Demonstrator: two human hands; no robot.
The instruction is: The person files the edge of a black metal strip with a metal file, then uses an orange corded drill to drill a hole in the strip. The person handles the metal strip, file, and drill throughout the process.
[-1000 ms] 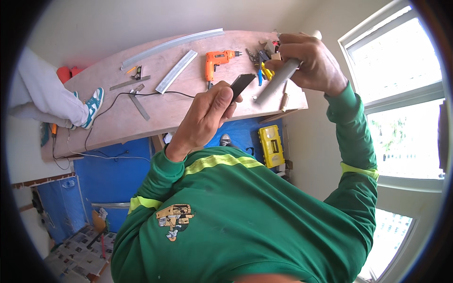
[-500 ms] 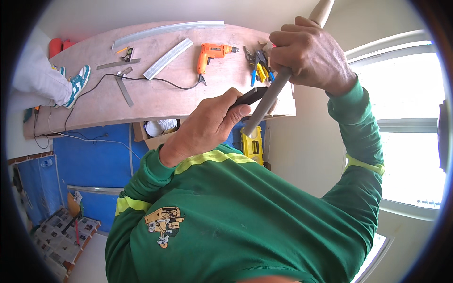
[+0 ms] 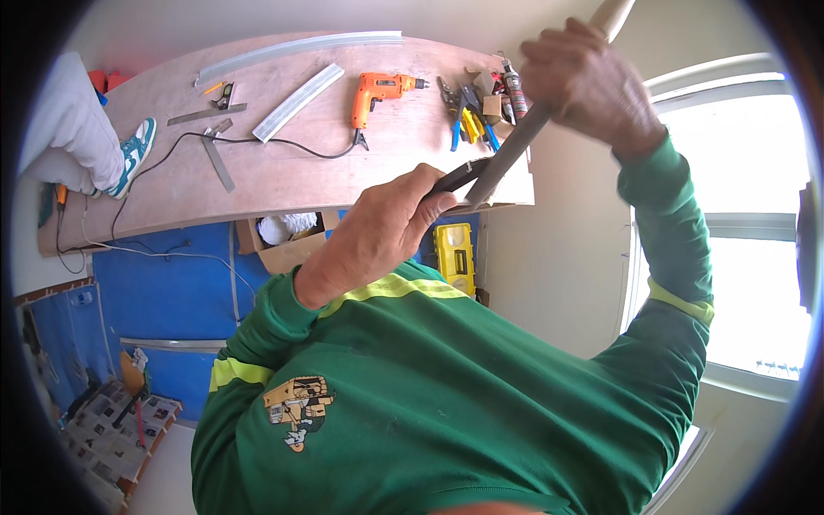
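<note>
– Before we get to the table, what's in the left hand?

– Black piece, clamped between thumb and fingers, one end poking out past the grip.

– Right hand?

– Fist closed around a file, near its pale handle. Hand is blurred, so can't tell how each finger sits.

– Where's the black piece vs the file?

– Held up off the table, near its front right corner in this view. File slants down-left across the piece's free end. They overlap; one angle, can't confirm contact.

– On the table?

– Orange drill lying flat, black cord running off left. Right of it: blue-handled pliers, yellow handles in the same cluster, dark can just behind. Left of it: short metal channel on a slant. Long metal strip along the far edge. Steel ruler further left.

– Around it?

– Yellow toolbox and open cardboard box below the near edge. Another person's teal-and-white shoe planted on the table's left end. Bright window on the right.
</note>
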